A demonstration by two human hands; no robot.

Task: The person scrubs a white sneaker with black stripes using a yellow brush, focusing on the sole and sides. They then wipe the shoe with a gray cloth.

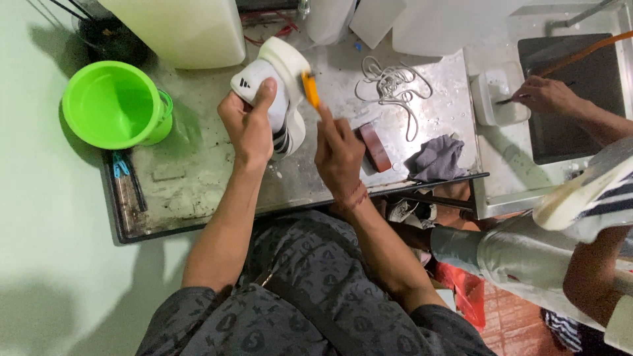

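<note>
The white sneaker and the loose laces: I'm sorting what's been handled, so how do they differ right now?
The white sneaker is gripped in the left hand, lifted and tilted; the loose laces lie untouched in a tangled pile on the metal table. The right hand presses an orange brush on the sneaker, not the laces. Both are whitish.

Both bare forearms reached forward from the torso, elbows bent, roughly parallel, converging a little toward the hands. Left hand [249, 122] was raised, back toward the camera, fingers curled shut in a grip, thumb pointing up and out along the far side. Right hand [338, 153] sat just beside it, lower, back up, fingers closed in a pinch grip, red thread band at the wrist.
</note>
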